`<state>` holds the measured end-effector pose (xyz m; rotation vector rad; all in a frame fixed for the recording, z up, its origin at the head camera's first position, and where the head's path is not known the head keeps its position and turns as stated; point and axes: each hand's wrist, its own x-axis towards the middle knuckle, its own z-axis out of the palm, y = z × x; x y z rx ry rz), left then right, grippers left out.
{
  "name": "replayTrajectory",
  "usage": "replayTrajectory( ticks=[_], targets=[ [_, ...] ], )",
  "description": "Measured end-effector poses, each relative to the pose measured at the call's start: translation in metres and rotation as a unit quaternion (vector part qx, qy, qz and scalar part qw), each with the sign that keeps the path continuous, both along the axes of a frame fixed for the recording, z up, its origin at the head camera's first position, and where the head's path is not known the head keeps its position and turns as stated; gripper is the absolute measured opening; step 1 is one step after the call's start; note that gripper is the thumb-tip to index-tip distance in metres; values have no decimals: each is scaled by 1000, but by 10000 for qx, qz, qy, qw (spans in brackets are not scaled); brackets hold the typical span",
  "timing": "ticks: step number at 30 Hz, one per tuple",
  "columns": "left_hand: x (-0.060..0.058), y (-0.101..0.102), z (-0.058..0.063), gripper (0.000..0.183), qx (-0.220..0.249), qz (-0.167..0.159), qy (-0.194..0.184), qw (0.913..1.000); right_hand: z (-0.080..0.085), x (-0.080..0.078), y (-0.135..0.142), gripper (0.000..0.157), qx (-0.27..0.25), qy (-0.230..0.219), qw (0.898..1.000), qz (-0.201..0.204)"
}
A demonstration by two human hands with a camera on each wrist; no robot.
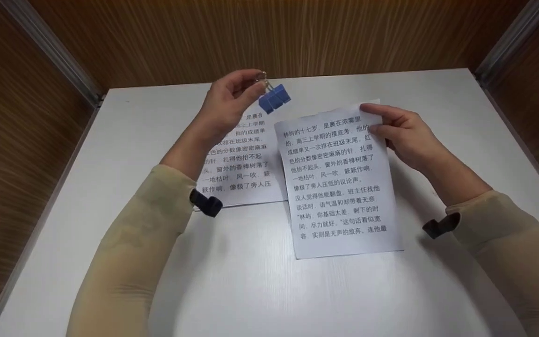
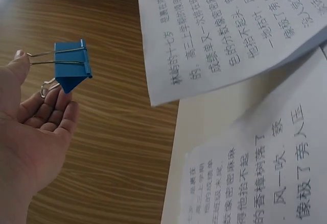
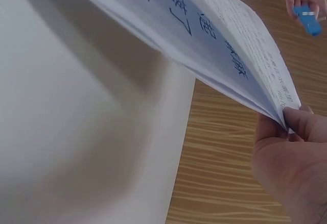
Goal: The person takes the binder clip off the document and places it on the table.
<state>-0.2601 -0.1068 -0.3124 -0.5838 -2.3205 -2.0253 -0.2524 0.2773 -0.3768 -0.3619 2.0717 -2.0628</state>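
My left hand (image 1: 222,103) pinches a blue binder clip (image 1: 275,98) by its wire handles, thumb on one and fingers on the other. The left wrist view shows the handles spread across the clip (image 2: 71,59). My right hand (image 1: 407,135) pinches printed paper sheets (image 1: 339,187) at their upper right corner, thumb on the front. From the right wrist view, those sheets (image 3: 255,40) are tilted up off the table, with print on the underside too. Another printed sheet (image 1: 236,164) lies behind on the left, partly covered by my left hand and the held sheets.
A white table (image 1: 251,281) spreads beneath both arms. Wood-grain panels (image 1: 269,37) rise behind it and at both sides, with metal strips (image 1: 49,47) in the corners. Black wrist devices (image 1: 206,203) sit at both sleeve cuffs.
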Motion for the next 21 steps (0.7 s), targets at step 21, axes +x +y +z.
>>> replayTrajectory(
  ticks=[21],
  targets=[
    [37, -156, -16, 51, -378, 1259, -662, 9891, -17, -27, 20, 52, 41, -721, 9933, -898]
  ],
)
